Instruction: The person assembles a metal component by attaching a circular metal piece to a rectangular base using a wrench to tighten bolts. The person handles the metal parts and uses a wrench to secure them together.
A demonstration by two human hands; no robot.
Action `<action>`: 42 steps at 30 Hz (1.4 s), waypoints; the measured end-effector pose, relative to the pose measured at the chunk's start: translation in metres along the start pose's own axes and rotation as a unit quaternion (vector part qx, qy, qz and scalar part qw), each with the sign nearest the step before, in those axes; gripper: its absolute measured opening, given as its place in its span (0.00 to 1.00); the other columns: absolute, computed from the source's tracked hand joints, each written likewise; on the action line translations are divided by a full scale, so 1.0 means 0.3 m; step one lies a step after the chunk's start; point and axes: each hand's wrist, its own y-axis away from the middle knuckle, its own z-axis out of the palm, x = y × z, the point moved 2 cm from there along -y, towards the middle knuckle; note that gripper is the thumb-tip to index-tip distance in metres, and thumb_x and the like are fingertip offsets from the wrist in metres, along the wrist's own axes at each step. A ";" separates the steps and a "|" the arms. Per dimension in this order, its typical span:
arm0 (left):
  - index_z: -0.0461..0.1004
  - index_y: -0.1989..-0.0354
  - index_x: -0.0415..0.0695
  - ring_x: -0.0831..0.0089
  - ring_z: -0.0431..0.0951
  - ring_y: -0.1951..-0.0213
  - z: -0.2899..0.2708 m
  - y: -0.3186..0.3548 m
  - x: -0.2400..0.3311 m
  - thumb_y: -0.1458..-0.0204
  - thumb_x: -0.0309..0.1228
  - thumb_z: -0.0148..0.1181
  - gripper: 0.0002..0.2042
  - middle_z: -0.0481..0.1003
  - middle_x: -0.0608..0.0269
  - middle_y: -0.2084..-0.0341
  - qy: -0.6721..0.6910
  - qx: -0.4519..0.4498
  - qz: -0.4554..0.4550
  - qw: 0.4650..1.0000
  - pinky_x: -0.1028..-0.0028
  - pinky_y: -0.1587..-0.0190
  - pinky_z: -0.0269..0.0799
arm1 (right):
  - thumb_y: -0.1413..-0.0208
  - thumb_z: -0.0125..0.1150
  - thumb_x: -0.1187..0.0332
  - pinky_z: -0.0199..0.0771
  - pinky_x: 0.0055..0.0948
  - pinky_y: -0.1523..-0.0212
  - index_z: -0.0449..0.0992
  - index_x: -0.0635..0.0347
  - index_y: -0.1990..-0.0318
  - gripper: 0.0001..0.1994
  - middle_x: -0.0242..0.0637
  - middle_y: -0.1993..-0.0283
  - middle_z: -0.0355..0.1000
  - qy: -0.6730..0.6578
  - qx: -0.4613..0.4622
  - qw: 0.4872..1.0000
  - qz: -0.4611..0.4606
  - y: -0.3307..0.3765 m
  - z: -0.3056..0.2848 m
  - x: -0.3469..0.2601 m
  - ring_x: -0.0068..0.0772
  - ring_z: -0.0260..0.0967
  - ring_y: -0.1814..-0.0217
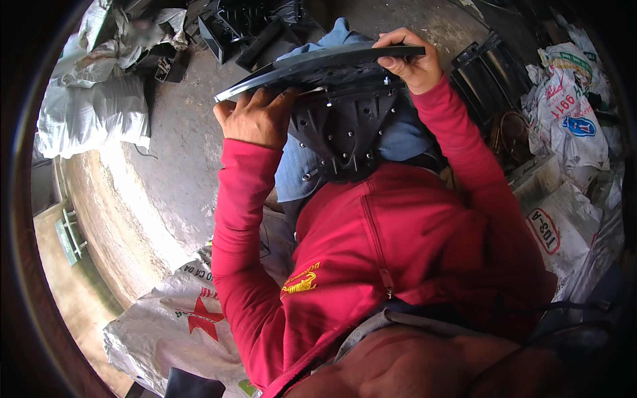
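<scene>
A wide black panel (325, 69) with a curved rim is tilted up over my lap, seen nearly edge-on. Attached to it or lying against it, I cannot tell which, is a black ribbed plastic part (348, 132) studded with several small shiny screws. My left hand (257, 121) is closed round the panel's lower left edge, its fingers bent over the face turned to me. At the upper right end, my right hand (417, 63) grips the panel between thumb and fingers. The panel's far face is hidden. Blue cloth (298, 166) covers my lap beneath both pieces.
White woven sacks lie at the lower left (179, 325) and on the right (570, 106). Silvery plastic bundles (99, 113) stand at the upper left. Black plastic parts (249, 33) sit on the grey floor ahead, with long black pieces (488, 76) at the right.
</scene>
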 end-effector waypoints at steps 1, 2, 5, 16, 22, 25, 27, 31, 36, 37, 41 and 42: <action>0.81 0.55 0.66 0.66 0.77 0.60 0.001 -0.002 0.011 0.50 0.32 0.59 0.15 0.78 0.71 0.65 -0.007 0.010 0.005 1.000 0.53 0.54 0.59 | 0.50 0.73 0.65 0.69 0.19 0.64 0.77 0.60 0.62 0.13 0.26 0.70 0.74 0.006 0.007 1.000 -0.005 0.001 0.005 -0.005 0.16 0.70 0.67; 0.81 0.54 0.66 0.65 0.77 0.59 0.002 -0.002 0.028 0.49 0.33 0.59 0.15 0.78 0.70 0.65 -0.012 0.019 0.011 1.000 0.51 0.53 0.58 | 0.50 0.73 0.65 0.69 0.20 0.63 0.77 0.60 0.63 0.13 0.27 0.70 0.74 0.013 0.015 1.000 -0.009 0.007 0.010 -0.010 0.18 0.70 0.66; 0.81 0.55 0.64 0.64 0.77 0.58 0.005 0.001 0.044 0.50 0.34 0.62 0.14 0.77 0.69 0.66 0.011 0.043 0.013 0.999 0.50 0.49 0.54 | 0.52 0.74 0.62 0.69 0.26 0.55 0.76 0.60 0.65 0.14 0.28 0.68 0.73 0.011 0.043 0.999 -0.015 0.019 0.023 0.009 0.24 0.71 0.61; 0.81 0.58 0.58 0.71 0.73 0.69 0.024 0.035 0.048 0.52 0.33 0.63 0.12 0.71 0.70 0.77 0.035 0.098 -0.009 0.995 0.64 0.57 0.54 | 0.54 0.76 0.66 0.71 0.17 0.70 0.73 0.59 0.69 0.14 0.26 0.73 0.72 -0.030 0.075 0.994 -0.069 0.018 0.039 0.046 0.15 0.70 0.72; 0.77 0.57 0.46 0.59 0.78 0.74 -0.031 0.119 0.048 0.47 0.27 0.61 0.09 0.76 0.58 0.73 0.286 0.108 -0.171 0.937 0.67 0.72 0.72 | 0.55 0.76 0.65 0.70 0.17 0.69 0.74 0.59 0.69 0.14 0.24 0.74 0.71 -0.033 0.107 0.994 -0.018 0.025 0.024 0.054 0.14 0.68 0.72; 0.73 0.54 0.45 0.63 0.79 0.80 0.097 0.271 0.173 0.46 0.23 0.58 0.11 0.76 0.56 0.79 0.355 0.002 -0.226 0.907 0.67 0.78 0.72 | 0.54 0.76 0.65 0.69 0.17 0.68 0.74 0.59 0.70 0.14 0.23 0.74 0.71 -0.027 0.117 0.993 -0.019 -0.001 0.045 0.062 0.13 0.67 0.72; 0.72 0.47 0.44 0.65 0.75 0.84 0.120 0.286 0.235 0.48 0.21 0.58 0.18 0.73 0.58 0.84 0.323 0.072 -0.199 0.922 0.69 0.80 0.69 | 0.53 0.76 0.65 0.68 0.17 0.68 0.74 0.59 0.71 0.13 0.22 0.74 0.71 -0.028 0.116 0.993 -0.002 -0.025 0.044 0.068 0.13 0.66 0.72; 0.67 0.37 0.42 0.68 0.67 0.89 -0.003 0.190 0.217 0.52 0.18 0.59 0.29 0.68 0.61 0.88 0.282 0.152 -0.149 0.936 0.69 0.82 0.63 | 0.50 0.74 0.59 0.69 0.18 0.66 0.78 0.59 0.66 0.14 0.23 0.71 0.75 -0.036 0.146 0.988 0.024 -0.110 0.060 0.070 0.14 0.68 0.69; 0.67 0.37 0.39 0.71 0.60 0.91 -0.113 0.063 0.145 0.58 0.14 0.58 0.32 0.62 0.64 0.91 0.233 0.260 -0.076 0.934 0.69 0.84 0.58 | 0.51 0.74 0.55 0.70 0.21 0.64 0.82 0.58 0.67 0.16 0.23 0.71 0.77 0.028 0.134 0.990 0.033 -0.195 0.067 0.081 0.15 0.68 0.69; 0.68 0.38 0.38 0.71 0.60 0.91 -0.127 0.058 0.138 0.58 0.15 0.58 0.32 0.62 0.63 0.91 0.233 0.267 -0.079 0.932 0.69 0.84 0.58 | 0.51 0.74 0.54 0.70 0.21 0.64 0.82 0.59 0.67 0.16 0.23 0.71 0.77 0.018 0.142 0.989 0.031 -0.208 0.065 0.085 0.15 0.68 0.69; 0.69 0.39 0.37 0.70 0.60 0.90 -0.142 0.058 0.127 0.58 0.16 0.58 0.31 0.63 0.62 0.91 0.238 0.278 -0.094 0.926 0.69 0.83 0.59 | 0.51 0.74 0.54 0.70 0.21 0.64 0.82 0.59 0.66 0.17 0.24 0.71 0.77 0.020 0.146 0.988 0.048 -0.217 0.051 0.082 0.15 0.68 0.69; 0.69 0.39 0.38 0.70 0.60 0.90 -0.134 0.059 0.128 0.58 0.16 0.58 0.31 0.63 0.62 0.90 0.241 0.276 -0.100 0.925 0.69 0.82 0.59 | 0.51 0.73 0.54 0.70 0.21 0.64 0.82 0.59 0.66 0.17 0.24 0.71 0.77 0.029 0.142 0.988 0.056 -0.216 0.053 0.075 0.15 0.68 0.69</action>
